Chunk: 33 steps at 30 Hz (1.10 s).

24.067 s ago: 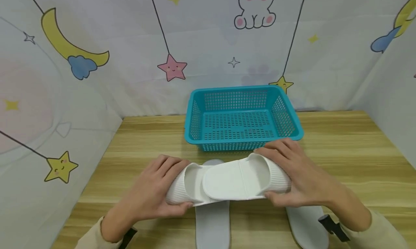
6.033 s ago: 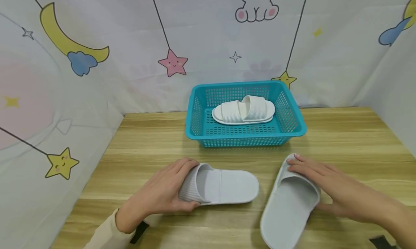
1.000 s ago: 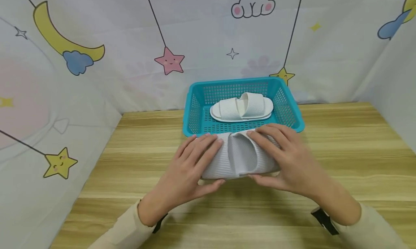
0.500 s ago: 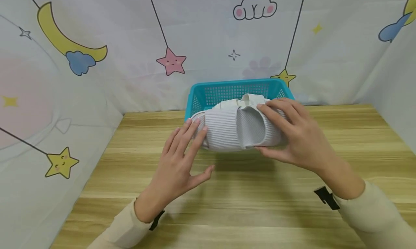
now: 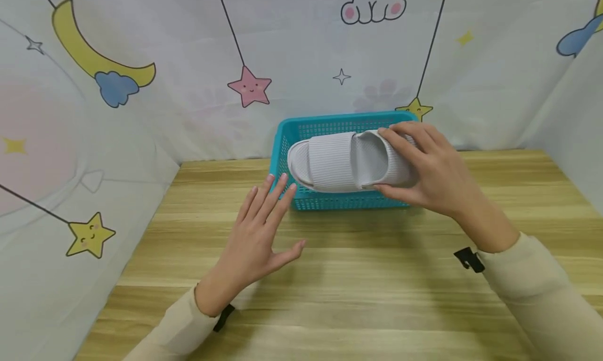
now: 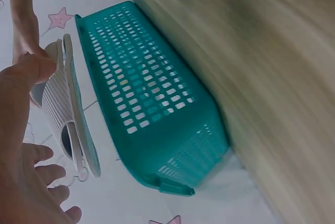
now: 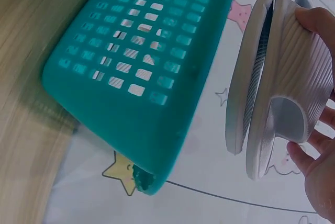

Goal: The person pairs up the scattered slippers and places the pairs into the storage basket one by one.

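Note:
A pair of light grey slippers (image 5: 330, 162), fitted together sole to sole, is held over the basket by my right hand (image 5: 433, 172). My right thumb and fingers grip the ribbed strap at the right end. In the right wrist view the two soles of the slippers (image 7: 301, 62) lie close together, above the rim. My left hand (image 5: 259, 235) is spread with straight fingers, its fingertips near the front left corner of the turquoise basket (image 5: 348, 201) and off the slippers. The grey pair hides the basket's inside in the head view; pale shapes show through the wall holes in the right wrist view.
The basket stands at the back of a wood-grain table (image 5: 358, 293), against a white cloth (image 5: 301, 42) printed with stars and a moon. More cloth rises along the left and right sides. Black straps circle both wrists.
My left hand has let go of the grey slippers and stays behind; my right hand has carried them forward over the basket. Earlier, a white pair went into the basket.

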### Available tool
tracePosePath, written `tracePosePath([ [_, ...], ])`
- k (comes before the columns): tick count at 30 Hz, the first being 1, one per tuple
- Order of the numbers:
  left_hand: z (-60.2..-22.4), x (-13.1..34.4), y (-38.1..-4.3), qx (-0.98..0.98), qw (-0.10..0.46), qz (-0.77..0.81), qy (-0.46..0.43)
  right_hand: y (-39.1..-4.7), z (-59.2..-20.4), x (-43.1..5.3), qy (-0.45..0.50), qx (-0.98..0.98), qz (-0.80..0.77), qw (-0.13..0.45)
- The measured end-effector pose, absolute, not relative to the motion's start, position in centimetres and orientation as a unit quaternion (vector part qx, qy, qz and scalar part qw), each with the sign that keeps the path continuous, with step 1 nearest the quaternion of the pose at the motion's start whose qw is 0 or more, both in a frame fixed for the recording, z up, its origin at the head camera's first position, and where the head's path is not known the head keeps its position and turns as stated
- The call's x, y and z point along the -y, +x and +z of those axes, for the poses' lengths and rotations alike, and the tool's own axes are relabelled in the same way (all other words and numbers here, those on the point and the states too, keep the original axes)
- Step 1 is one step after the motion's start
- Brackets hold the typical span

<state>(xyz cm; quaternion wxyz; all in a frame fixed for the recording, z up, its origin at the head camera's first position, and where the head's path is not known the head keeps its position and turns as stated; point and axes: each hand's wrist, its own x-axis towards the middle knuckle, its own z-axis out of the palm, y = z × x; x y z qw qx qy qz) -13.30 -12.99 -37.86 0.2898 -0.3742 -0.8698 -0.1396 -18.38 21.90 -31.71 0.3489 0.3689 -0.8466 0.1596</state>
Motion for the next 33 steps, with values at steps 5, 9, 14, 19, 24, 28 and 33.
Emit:
tracePosePath([
  [5,-38.8,13.5,-13.8,0.886,0.26,-0.131,-0.361,-19.7,-32.0,-22.2,0.363,0.853,0.163,0.336],
  [9,-39.2,13.6,-13.9,0.898,0.235,-0.119,-0.353,-20.5,-32.3,-22.4,0.353,0.867,0.159,0.312],
  [14,-39.5,13.7,-13.9,0.906,0.21,-0.116,-0.349,-21.3,-32.9,-22.3,0.347,0.881,0.158,0.279],
  [19,-39.6,13.6,-14.0,0.907,0.204,-0.12,-0.348,-22.2,-33.6,-22.1,0.344,0.886,0.164,0.263],
  [24,-39.8,13.5,-14.1,0.91,0.194,-0.129,-0.345,-22.8,-34.4,-22.1,0.343,0.892,0.157,0.249],
  [28,-39.9,13.4,-14.2,0.914,0.182,-0.134,-0.338,-23.1,-34.9,-22.1,0.337,0.899,0.15,0.236],
  [33,-40.0,13.4,-14.2,0.917,0.173,-0.132,-0.334,-23.5,-35.4,-22.3,0.329,0.909,0.15,0.209],
])
